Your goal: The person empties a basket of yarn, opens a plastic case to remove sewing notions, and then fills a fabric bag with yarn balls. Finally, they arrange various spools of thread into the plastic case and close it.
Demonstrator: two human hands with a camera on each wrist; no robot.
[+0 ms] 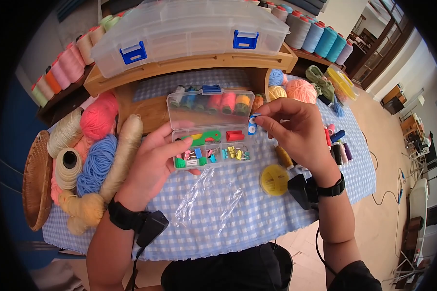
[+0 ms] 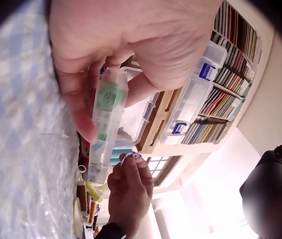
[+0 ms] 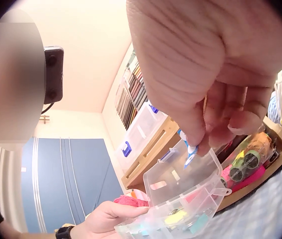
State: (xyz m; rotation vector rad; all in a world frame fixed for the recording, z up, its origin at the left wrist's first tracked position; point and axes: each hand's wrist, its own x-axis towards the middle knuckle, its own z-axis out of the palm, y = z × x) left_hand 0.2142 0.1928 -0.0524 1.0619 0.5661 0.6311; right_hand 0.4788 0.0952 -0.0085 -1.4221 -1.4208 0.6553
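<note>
My left hand (image 1: 153,153) grips the left end of a clear plastic box (image 1: 212,162), its lid raised. Several binder clips (image 1: 238,153), a green-and-yellow item (image 1: 204,137) and a red piece (image 1: 235,136) sit in its compartments. Thumb on top and fingers beneath hold it, as the left wrist view shows the box (image 2: 106,119) edge-on. Just right of the lid, my right hand (image 1: 294,131) pinches a small flat blue piece with white round spots (image 1: 252,124) between thumb and fingers. In the right wrist view this piece (image 3: 189,155) hangs over the box.
Spools (image 1: 228,103) show behind the lid. A yellow round container (image 1: 275,180) stands near my right wrist. Clear plastic film (image 1: 194,203) lies on the checked cloth (image 1: 257,220). Yarn (image 1: 98,160) fills the left side; a wooden shelf (image 1: 189,63) bears a large clear case (image 1: 189,41).
</note>
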